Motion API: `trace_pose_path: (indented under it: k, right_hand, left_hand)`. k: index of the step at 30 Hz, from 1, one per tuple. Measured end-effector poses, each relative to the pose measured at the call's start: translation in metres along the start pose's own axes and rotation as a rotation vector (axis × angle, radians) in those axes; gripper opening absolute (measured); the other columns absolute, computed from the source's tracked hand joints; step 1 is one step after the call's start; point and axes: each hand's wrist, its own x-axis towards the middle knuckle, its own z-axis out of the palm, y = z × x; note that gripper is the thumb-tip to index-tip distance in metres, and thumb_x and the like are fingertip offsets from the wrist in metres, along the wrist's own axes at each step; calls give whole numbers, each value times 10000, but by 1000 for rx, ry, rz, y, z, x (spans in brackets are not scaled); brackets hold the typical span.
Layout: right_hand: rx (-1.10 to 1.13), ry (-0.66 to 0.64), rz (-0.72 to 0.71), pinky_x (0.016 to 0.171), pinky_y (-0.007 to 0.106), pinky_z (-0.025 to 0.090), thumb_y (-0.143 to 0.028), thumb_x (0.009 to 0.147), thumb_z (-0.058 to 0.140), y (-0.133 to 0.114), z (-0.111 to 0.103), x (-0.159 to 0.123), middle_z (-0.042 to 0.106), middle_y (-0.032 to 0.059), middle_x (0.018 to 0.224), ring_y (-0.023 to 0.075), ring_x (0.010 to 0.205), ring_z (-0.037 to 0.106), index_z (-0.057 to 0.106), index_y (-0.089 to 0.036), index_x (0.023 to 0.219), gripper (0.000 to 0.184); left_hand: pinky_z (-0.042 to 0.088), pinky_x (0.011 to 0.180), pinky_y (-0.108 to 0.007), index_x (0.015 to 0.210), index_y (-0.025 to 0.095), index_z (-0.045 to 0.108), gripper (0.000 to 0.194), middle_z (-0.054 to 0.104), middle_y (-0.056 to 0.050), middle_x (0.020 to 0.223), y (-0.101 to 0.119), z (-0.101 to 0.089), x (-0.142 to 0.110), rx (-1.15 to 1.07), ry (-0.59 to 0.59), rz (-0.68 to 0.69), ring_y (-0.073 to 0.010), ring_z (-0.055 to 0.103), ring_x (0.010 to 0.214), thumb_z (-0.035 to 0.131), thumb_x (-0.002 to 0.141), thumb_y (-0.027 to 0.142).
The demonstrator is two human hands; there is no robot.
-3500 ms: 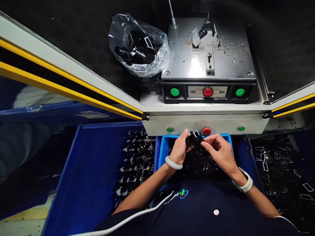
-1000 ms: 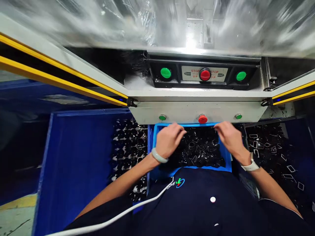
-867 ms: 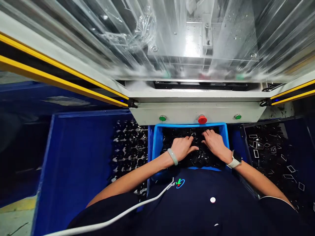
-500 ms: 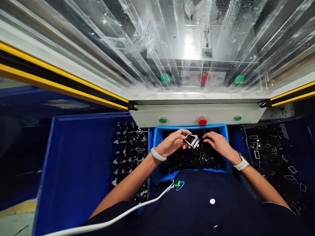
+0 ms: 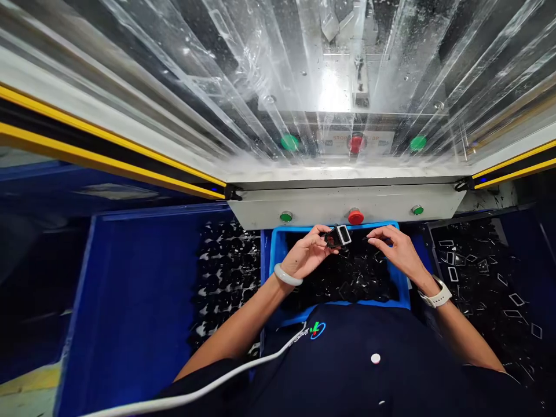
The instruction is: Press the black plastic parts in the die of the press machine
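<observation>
My left hand (image 5: pixel 307 255) is closed around the near end of a small black watch case (image 5: pixel 332 238), held between thumb and fingers. A silver rectangular frame (image 5: pixel 344 234) sits at the right end of this piece, tilted towards the right. To the right, my right hand (image 5: pixel 397 252) hovers apart from it, with half-bent fingers and the thumb and index tips close together; nothing shows between them. Both hands are over a blue bin (image 5: pixel 274 246) filled with glossy black parts (image 5: pixel 358 281).
Behind the bin stands a machine panel (image 5: pixel 317 208) with green buttons (image 5: pixel 285 216) and a red button (image 5: pixel 355 216). A clear cover (image 5: pixel 278 69) rises above it. Rows of black parts (image 5: pixel 226 260) lie at left; loose frames (image 5: pixel 516 299) and black pieces lie at right.
My left hand has turned the watch case, so the silver frame now points right and upward. My right hand has drawn slightly to the right, its fingertips closer together.
</observation>
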Motion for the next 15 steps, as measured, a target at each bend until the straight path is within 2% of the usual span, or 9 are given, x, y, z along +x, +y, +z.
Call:
trace_pose_path:
  k: [5, 9, 12, 15]
  right_hand:
    - [2, 81, 22, 831, 348, 544, -367, 968, 673, -11, -6, 2, 773, 37, 1007, 195, 868, 684, 772, -242, 1005, 164]
    - [63, 145, 1, 810, 331, 559, -383, 968, 684, -37, -8, 3, 761, 43, 986, 188, 855, 686, 756, -230, 998, 172]
    - [70, 89, -66, 802, 327, 557, -353, 975, 681, -56, -5, 6, 748, 45, 978, 188, 871, 687, 754, -236, 984, 138]
    - [28, -1, -96, 784, 322, 544, -320, 981, 671, -66, -1, 12, 740, 37, 953, 179, 851, 680, 743, -233, 960, 115]
  left_hand:
    - [597, 783, -305, 915, 180, 712, 303, 713, -27, 892, 0, 1, -3, 84, 34, 64, -167, 662, 833, 783, 631, 105]
    - [587, 918, -341, 1028, 165, 745, 297, 743, -58, 1037, 0, 11, -7, 193, 43, 120, -192, 694, 973, 856, 760, 231]
    - [582, 913, -333, 1064, 166, 768, 335, 747, -69, 1080, -1, 20, -8, 306, 20, 183, -198, 690, 996, 869, 823, 376]
    - [571, 879, -312, 1071, 174, 788, 353, 754, -64, 1055, -3, 28, -9, 433, 41, 282, -184, 687, 930, 852, 848, 440]
